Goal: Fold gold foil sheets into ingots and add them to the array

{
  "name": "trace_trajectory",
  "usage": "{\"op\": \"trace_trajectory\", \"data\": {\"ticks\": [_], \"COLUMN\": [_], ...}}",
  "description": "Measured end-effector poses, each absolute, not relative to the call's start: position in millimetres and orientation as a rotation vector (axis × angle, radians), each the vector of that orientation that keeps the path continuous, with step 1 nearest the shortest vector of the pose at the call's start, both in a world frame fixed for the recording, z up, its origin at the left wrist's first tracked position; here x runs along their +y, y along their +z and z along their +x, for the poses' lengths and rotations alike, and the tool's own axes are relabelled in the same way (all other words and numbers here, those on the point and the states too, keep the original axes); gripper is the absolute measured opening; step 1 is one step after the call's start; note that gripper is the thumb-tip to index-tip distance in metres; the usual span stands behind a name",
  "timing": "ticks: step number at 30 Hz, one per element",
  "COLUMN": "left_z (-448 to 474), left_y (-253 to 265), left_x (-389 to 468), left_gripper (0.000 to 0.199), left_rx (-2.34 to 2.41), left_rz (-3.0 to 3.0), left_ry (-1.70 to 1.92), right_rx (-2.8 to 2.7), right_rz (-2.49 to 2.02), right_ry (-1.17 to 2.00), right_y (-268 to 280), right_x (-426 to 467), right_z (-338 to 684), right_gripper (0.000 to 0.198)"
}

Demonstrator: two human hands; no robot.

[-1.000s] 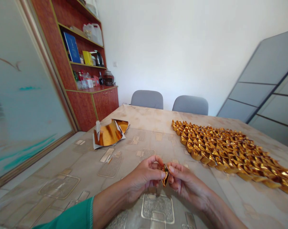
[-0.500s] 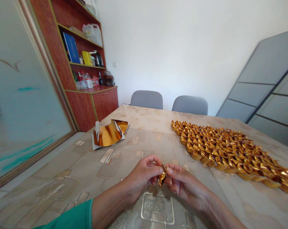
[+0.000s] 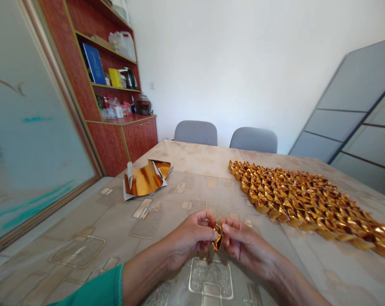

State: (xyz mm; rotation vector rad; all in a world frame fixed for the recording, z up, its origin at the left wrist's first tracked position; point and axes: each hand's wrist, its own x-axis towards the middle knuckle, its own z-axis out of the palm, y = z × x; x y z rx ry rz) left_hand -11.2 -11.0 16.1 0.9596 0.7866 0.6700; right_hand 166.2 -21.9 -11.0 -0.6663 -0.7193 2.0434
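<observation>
A small folded gold foil paper piece (image 3: 217,238) is pinched between both hands above the near part of the table. My left hand (image 3: 198,233) grips its left side, thumb pressed on the foil. On the other side my right hand (image 3: 238,238) holds the edge between thumb and fingers. Rows of similar folded gold foil pieces (image 3: 294,195) cover the right side of the table. At the left lies a loose stack of gold foil sheets (image 3: 144,180) with white edges, curled upward. The undersides of the fingers are partly hidden.
A patterned cloth covers the table (image 3: 176,238). Two grey chairs (image 3: 195,132) (image 3: 253,139) stand at its far side. A red-brown cabinet (image 3: 122,136) with bottles and a kettle is at the left back, beside a frosted glass door (image 3: 35,119).
The foil piece is tilted slightly differently between the fingers, and its opening looks wider. Both hands stay almost in the same place.
</observation>
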Motion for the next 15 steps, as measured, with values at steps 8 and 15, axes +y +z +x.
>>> {"op": "trace_trajectory", "data": {"ticks": [8, 15], "left_z": [-19.6, -12.2], "left_y": [27.0, 20.1], "left_x": [-7.2, -10.8], "left_gripper": [0.032, 0.043], "left_rx": [0.592, 0.624], "left_rz": [0.728, 0.903], "left_ry": [0.796, 0.853], "right_rx": [-0.621, -0.609], "right_rz": [-0.703, -0.649], "right_ry": [1.901, 1.838], "right_y": [-7.4, -5.5], "right_x": [-24.5, -23.2], "right_z": [168.6, 167.3], "right_gripper": [0.027, 0.027]}}
